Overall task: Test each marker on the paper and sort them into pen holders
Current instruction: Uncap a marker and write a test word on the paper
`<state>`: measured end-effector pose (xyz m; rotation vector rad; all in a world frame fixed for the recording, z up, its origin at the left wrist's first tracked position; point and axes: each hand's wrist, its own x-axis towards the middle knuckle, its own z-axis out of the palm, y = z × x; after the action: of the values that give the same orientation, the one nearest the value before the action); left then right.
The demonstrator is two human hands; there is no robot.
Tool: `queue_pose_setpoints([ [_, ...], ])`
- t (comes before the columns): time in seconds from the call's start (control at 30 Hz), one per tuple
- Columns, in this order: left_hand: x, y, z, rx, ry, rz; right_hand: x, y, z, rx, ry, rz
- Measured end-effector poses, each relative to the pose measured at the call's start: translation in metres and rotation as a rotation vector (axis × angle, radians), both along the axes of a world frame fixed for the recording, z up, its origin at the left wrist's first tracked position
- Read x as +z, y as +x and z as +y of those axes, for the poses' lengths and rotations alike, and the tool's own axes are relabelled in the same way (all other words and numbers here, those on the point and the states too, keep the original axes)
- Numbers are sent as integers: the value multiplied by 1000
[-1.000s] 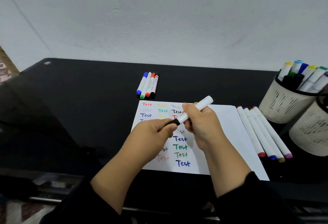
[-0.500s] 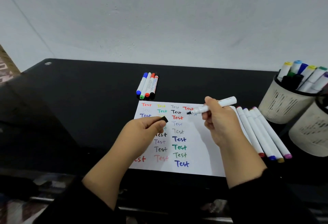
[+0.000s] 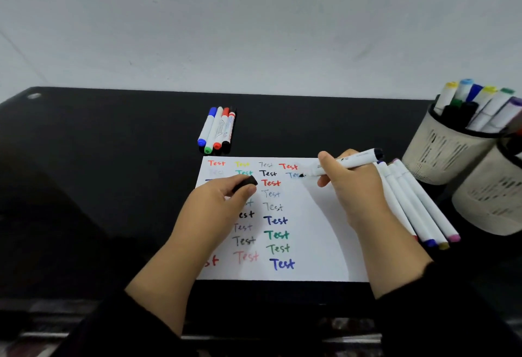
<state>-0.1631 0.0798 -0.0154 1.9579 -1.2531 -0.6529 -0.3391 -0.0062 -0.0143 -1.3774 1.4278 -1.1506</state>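
**Marker test in progress: nib on paper**

The black table (image 3: 113, 187) carries a white paper sheet (image 3: 319, 243) filled with rows of the handwritten word "Test" in several colours. Two beige mesh pen holders (image 3: 443, 153) stand at the right edge; the far one contains upright markers. Four white markers (image 3: 418, 209) lie side by side just right of the sheet. Four smaller whiteboard markers (image 3: 217, 130) lie together beyond the sheet. The right hand (image 3: 356, 187) grips a white marker (image 3: 347, 161), fingers curled around its barrel, nib touching the paper beside a blue "Test". The left hand (image 3: 214, 204) rests on the sheet, pinching the black cap (image 3: 245, 183).
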Motion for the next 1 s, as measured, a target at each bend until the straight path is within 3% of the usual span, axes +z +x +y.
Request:
queue_pose_setpoints([
  [0.5,-8,-1,-3,-71,-79,19,-18,11,-3,106,-42,71],
  [1.0,-7,-2,-1,-67,-94,12,-16,7,-3,37,-52,41],
])
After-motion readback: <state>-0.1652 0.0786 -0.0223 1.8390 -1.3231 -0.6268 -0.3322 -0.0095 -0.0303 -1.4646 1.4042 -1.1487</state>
